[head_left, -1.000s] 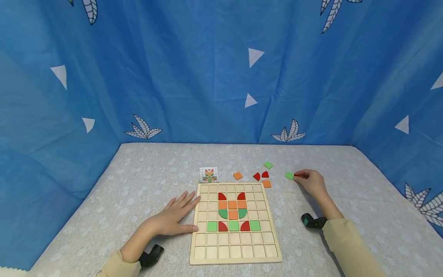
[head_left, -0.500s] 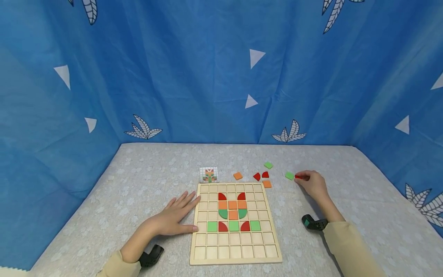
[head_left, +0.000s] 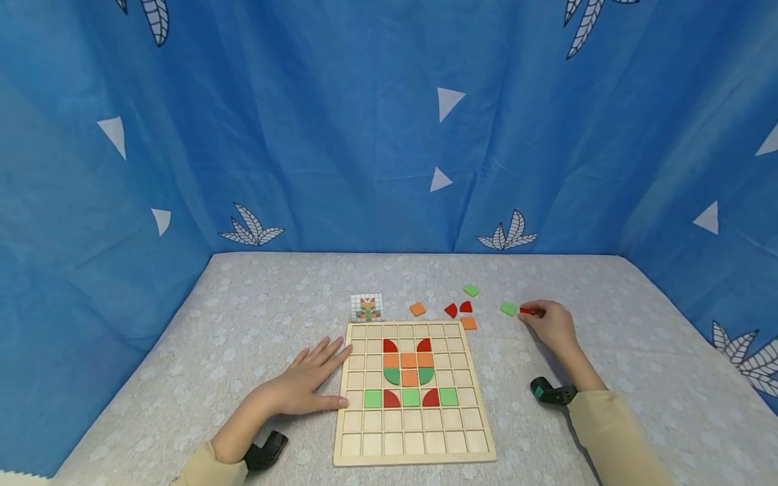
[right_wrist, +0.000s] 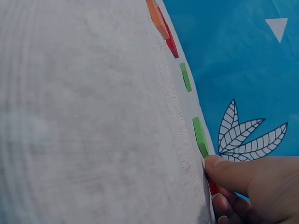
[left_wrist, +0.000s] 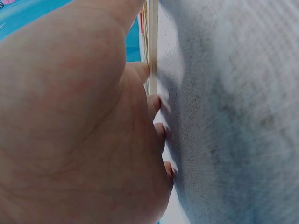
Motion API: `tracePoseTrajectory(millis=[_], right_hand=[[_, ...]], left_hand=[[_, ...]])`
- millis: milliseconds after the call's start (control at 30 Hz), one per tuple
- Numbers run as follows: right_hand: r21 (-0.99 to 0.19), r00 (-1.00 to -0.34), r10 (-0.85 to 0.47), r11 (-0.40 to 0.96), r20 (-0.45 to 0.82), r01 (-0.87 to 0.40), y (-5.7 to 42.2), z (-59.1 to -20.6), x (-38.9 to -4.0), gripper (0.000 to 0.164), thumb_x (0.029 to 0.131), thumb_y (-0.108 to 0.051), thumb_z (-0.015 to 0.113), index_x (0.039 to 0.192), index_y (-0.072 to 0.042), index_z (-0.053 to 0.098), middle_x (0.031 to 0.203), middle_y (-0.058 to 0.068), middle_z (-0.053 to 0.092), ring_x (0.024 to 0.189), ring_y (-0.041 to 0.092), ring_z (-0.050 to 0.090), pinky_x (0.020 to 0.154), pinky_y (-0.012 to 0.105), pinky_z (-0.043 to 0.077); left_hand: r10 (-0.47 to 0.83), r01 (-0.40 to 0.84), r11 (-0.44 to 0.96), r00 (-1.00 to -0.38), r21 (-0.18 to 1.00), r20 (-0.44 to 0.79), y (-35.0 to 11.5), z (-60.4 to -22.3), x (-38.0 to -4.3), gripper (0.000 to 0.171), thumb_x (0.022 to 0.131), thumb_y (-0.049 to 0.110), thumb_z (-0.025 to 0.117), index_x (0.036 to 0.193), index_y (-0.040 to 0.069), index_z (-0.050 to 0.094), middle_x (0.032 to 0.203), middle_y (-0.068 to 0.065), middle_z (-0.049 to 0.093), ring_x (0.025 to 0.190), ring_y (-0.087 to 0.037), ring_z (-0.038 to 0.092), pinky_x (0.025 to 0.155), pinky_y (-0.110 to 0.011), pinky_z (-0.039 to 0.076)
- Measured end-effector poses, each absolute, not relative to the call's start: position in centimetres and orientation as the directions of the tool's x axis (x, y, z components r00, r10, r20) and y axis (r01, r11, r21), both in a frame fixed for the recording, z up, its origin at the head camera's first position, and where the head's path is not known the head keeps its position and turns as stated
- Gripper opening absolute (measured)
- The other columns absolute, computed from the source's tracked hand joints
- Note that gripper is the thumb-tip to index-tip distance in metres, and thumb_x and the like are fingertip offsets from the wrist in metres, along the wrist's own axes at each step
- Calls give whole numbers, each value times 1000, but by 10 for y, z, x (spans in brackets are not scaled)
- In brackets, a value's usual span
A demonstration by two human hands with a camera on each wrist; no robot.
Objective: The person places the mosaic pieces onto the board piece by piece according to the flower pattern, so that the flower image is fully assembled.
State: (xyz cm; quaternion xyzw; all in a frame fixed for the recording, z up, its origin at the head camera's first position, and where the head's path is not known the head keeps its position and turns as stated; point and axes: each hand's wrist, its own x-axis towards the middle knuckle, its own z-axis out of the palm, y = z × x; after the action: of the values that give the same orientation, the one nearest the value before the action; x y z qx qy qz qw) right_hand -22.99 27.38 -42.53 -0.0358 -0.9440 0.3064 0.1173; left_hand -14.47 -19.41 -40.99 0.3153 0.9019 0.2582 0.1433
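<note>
Currently in the right grip (head_left: 549, 324): thumb and fingers pinch a red piece (head_left: 525, 310), off to the right of the grid board (head_left: 392, 443), about level with its far edge. Outline mostly covered; shape uncertain.
Left grip (head_left: 304, 385): fingers spread, thumb and index finger at the board's left rim.
Near green tile (head_left: 509, 308): just beside the right fingertips, on the side toward the board.
Slip risk: piece is thin and held near the edge; a loose pinch could let it turn or drop short of the board. Thumb could also nudge the green tile.
Seated pieces (head_left: 408, 359): red, orange and green, in the board's middle cells. A shove from the left could shift the board, perhaps jarring them.
Red quarter-rounds (head_left: 450, 310): two, past the board's far right corner; orange tile (head_left: 469, 323) just beside that corner.
Pattern card (head_left: 367, 308): past the board's far edge, toward its left corner. Misreading it could mean a wrong cell or rotation.
</note>
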Motion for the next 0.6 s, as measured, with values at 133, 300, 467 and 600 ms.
tracePoseTrajectory(millis=[133,300,467,600], right_hand=[[-617,-957,166,787,238,-17,274,-427,-230,20,87,-8,67,97,9,67,86,19,64,76,31,57,64,39,43],[-608,-948,153,792,280,-52,273,-429,-231,19,88,-6,66,99,9,66,87,20,64,78,32,57,66,42,44],[-588,-961,103,806,256,-70,275,-428,-233,28,83,-6,70,104,12,64,89,22,61,77,32,56,65,43,45],[-578,-951,120,813,284,-70,279,-430,-232,25,81,-5,72,99,11,66,85,21,61,74,31,56,62,40,44]], left_hand=[[639,497,675,-764,544,-95,-195,-413,-145,86,87,55,57,150,10,21,153,-18,11,138,-39,4,103,-62,4],[634,494,681,-768,540,-97,-196,-417,-147,87,86,55,58,151,12,20,154,-16,11,138,-37,4,103,-61,4],[633,484,681,-766,549,-110,-195,-414,-147,87,86,56,58,150,10,21,154,-16,10,138,-38,3,103,-63,3],[634,482,687,-763,544,-124,-194,-413,-147,88,86,58,56,151,11,20,154,-16,9,138,-37,2,103,-62,3]])
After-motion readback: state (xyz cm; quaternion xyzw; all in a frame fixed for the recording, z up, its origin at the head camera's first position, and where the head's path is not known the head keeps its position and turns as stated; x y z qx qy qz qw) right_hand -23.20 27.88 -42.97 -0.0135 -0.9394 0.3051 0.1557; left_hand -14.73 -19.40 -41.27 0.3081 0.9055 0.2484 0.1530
